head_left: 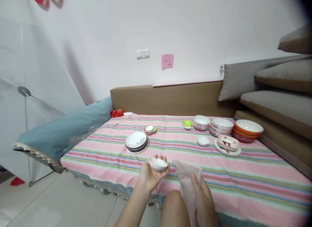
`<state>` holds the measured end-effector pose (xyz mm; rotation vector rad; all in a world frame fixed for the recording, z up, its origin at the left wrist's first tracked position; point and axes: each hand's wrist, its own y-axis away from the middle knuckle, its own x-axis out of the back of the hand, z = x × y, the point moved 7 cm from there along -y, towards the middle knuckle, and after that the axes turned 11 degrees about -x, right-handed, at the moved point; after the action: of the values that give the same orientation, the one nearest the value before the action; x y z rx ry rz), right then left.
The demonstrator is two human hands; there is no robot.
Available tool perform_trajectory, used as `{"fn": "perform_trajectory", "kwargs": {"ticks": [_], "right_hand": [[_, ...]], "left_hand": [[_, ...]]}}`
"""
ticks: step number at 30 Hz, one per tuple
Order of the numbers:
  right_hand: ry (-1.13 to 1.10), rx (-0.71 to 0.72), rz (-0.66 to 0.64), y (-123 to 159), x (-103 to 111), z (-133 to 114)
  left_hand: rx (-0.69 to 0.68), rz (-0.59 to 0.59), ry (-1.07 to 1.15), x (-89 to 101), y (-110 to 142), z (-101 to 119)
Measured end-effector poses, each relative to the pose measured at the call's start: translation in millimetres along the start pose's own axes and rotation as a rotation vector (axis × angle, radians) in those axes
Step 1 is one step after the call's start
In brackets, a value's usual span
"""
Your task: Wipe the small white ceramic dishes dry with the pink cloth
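My left hand (151, 175) is closed around a small white dish (158, 163), holding it up over the near edge of the striped cloth (243, 181). My right hand (203, 201) grips a pale cloth (186, 176) that hangs just right of the dish, close to it but apart. A stack of dark-rimmed plates (136, 141) lies behind the dish. Further back stand two tiny bowls (149, 129) and a green dish (187, 124).
White bowls (201, 122), patterned bowls (221, 126), orange bowls (248, 129), a small white dish (203, 141) and a pink-patterned bowl on plates (227, 144) crowd the right back. Grey cushions (275, 100) rise at right. A blue blanket (65, 129) lies at left. My knee (174, 207) is below.
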<state>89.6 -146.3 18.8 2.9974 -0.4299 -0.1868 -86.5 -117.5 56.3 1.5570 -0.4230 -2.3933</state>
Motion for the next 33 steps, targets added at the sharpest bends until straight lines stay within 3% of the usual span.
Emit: {"fn": "perform_trajectory", "kwargs": {"ticks": [2,4,6,9,11,15,17,20,24,26,29,33], "right_hand": [[-0.042,-0.083,-0.068,14,-1,0],[0.035,-0.014,-0.081,29,5,-7],[0.175,0.182,-0.105,45,11,-16],[0.421,0.596,-0.234,79,8,-27],[0.56,0.763,-0.317,101,6,-25],[0.681,0.757,-0.42,123,15,-15],[0.744,0.819,-0.406,129,23,-16],[0.817,0.883,-0.296,132,32,-17],[0.692,0.666,-0.288,133,27,-9],[0.662,0.627,-0.318,135,21,-5],[0.757,0.737,-0.366,136,17,-4],[0.861,0.842,-0.274,124,31,-4]], "left_hand": [[0.075,0.06,0.095,10.6,19,-25],[0.081,0.101,0.105,18.3,33,-43],[0.026,0.071,0.047,20.4,43,-55],[-0.056,-0.048,-0.073,17.8,53,-71],[-0.119,-0.123,-0.153,16.7,57,-79],[-0.233,-0.319,-0.292,9.5,66,-87],[-0.242,-0.359,-0.327,8.2,70,-90],[-0.245,-0.273,-0.356,14.5,71,-93],[-0.339,-0.186,-0.35,21.1,67,-94],[-0.295,-0.148,-0.311,25.0,65,-96],[-0.137,-0.132,-0.267,27.9,70,-100],[0.077,-0.283,-0.306,23.1,89,-107]]}}
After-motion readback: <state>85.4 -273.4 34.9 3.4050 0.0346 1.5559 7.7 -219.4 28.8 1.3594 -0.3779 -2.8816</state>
